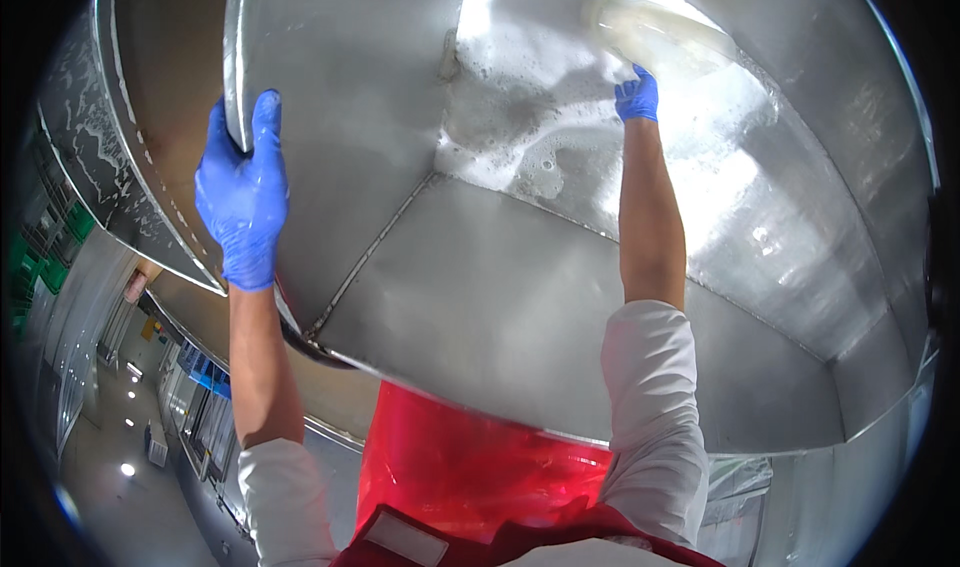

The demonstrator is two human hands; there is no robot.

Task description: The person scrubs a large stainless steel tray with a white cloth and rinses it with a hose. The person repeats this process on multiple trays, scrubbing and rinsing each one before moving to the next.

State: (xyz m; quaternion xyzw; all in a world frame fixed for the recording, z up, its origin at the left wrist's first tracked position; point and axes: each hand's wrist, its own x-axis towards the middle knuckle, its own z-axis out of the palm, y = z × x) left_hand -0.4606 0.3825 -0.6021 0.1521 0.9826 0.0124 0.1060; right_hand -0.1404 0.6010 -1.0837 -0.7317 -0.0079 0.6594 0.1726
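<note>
My left hand (244, 192), in a wet blue glove, grips the upright edge of a stainless steel tub's wall (238, 64), thumb on one side and fingers on the other. Inside the tub (480, 267), my right hand (637, 98), also gloved in blue, reaches far over the bottom. Its fingers are curled at the near end of a pale, translucent, rounded object (664, 34), which is blurred, so its exact kind cannot be told. Around it, soapy foam and shallow water (510, 109) lie on the shiny tub floor.
A second metal wall with foam streaks (112, 147) stands to the left. The tub's near rim (465, 409) runs close to my red apron (480, 462). Green crates (64, 244) and a blue crate (201, 368) are in the background, with a grey floor (127, 507) below left.
</note>
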